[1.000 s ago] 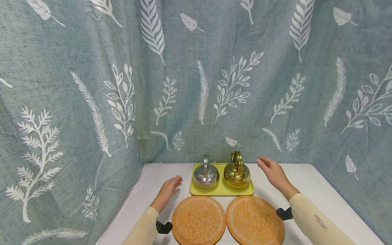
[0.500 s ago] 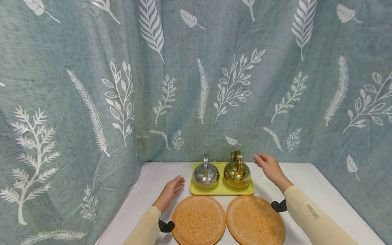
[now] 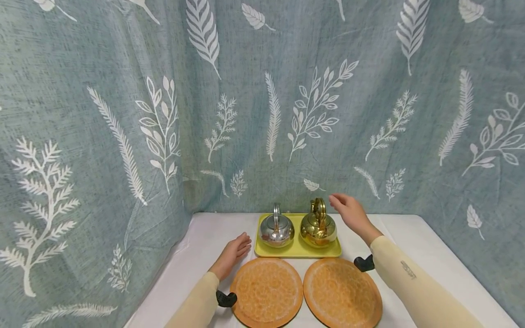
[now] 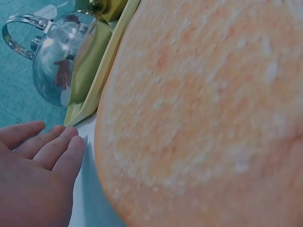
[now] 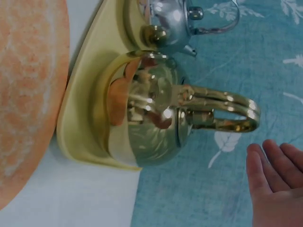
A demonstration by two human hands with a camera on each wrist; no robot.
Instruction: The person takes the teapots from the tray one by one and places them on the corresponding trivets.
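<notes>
Two kettles are standing side by side on a yellow tray (image 3: pixel 297 251), the gold kettle (image 3: pixel 318 225) on the tray's right half and the silver kettle (image 3: pixel 276 228) on its left. A person's right hand (image 3: pixel 349 213) is hovering just right of the gold kettle's upright handle, near but not touching it, fingers loose and straight, gripping nothing. Left of the tray, the left hand (image 3: pixel 232 253) is lying on the white table (image 3: pixel 414 237), fingers relaxed and flat, holding nothing. Just in front of the tray, two orange plates are lying side by side, the left plate (image 3: pixel 266 291) near the left hand, the right plate (image 3: pixel 342 294) below the right forearm. Behind the tray, a leaf-print curtain (image 3: pixel 262 105) is hanging.
</notes>
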